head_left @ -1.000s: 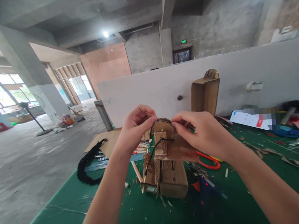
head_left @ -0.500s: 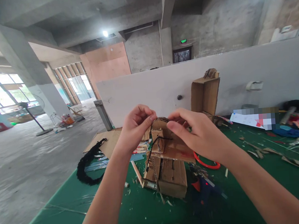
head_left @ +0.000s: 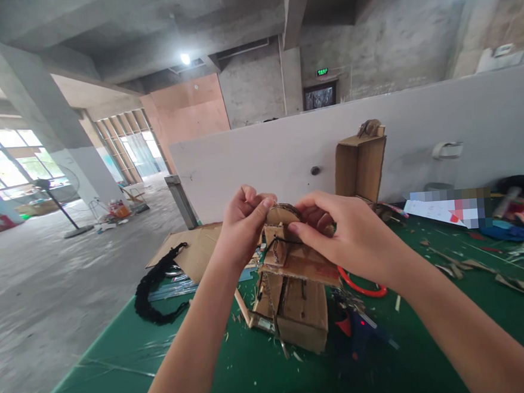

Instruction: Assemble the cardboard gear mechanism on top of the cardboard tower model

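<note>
A cardboard construction (head_left: pixel 302 313) stands on the green table, with a box below and a flat ledge above. At its top is a round cardboard disc (head_left: pixel 282 213), and a dark cord (head_left: pixel 272 243) hangs over the upright piece. My left hand (head_left: pixel 246 221) is closed at the disc's upper left edge, thumb against fingertips; whatever it pinches is too small to name. On the right side, my right hand (head_left: pixel 336 224) grips the disc between thumb and curled fingers. Its fingertips are partly hidden behind the disc.
A black braided loop (head_left: pixel 149 288) and flat cardboard (head_left: pixel 198 249) lie left. An open cardboard box (head_left: pixel 359 169) stands behind, by the white partition (head_left: pixel 250 161). Right of the construction are a red ring (head_left: pixel 367 291), scraps and a blue-red item (head_left: pixel 359 330).
My left hand has shifted slightly right along the disc's top. The right thumb has moved a little left and down, onto the disc. The cord's loose end has shifted.
</note>
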{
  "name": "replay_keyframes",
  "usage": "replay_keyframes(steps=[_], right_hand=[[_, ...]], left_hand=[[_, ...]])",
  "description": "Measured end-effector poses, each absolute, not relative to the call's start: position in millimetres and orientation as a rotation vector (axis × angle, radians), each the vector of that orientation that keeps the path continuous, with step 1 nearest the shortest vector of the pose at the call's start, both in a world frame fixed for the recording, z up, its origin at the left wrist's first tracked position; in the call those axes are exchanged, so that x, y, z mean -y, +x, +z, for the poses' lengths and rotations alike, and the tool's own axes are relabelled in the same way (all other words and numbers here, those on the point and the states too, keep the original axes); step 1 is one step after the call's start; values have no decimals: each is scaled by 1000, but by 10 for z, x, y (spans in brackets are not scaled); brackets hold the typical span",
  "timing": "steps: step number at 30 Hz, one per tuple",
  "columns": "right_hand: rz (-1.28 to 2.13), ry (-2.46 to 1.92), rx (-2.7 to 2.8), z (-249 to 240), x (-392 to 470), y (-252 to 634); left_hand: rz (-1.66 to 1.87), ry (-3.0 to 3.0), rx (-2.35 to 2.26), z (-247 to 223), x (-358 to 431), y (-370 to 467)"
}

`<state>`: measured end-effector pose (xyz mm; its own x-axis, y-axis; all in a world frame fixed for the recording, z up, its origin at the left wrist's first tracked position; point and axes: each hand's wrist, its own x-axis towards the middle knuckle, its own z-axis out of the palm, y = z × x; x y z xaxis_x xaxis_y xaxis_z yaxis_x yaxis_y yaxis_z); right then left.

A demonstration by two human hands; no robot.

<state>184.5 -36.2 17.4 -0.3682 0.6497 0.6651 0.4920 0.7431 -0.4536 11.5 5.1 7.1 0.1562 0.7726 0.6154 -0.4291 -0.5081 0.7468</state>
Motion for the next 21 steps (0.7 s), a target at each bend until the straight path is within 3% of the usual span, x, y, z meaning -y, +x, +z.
replay_keyframes(steps=[14,17,19,21], right_hand=[[217,-896,2069,191,350,1857],[198,-896,2073,204,353,1870],[194,-910,2083,214,364,1880],[197,-920,2096,221,377,1889]], left_hand=[[1659,1228,-411,187,-149,-60],[1791,1419,-681,134,-296,-278],[1834,1798,-1095,48,-412,-445],[1528,2281,-1569,-49,-508,-587]])
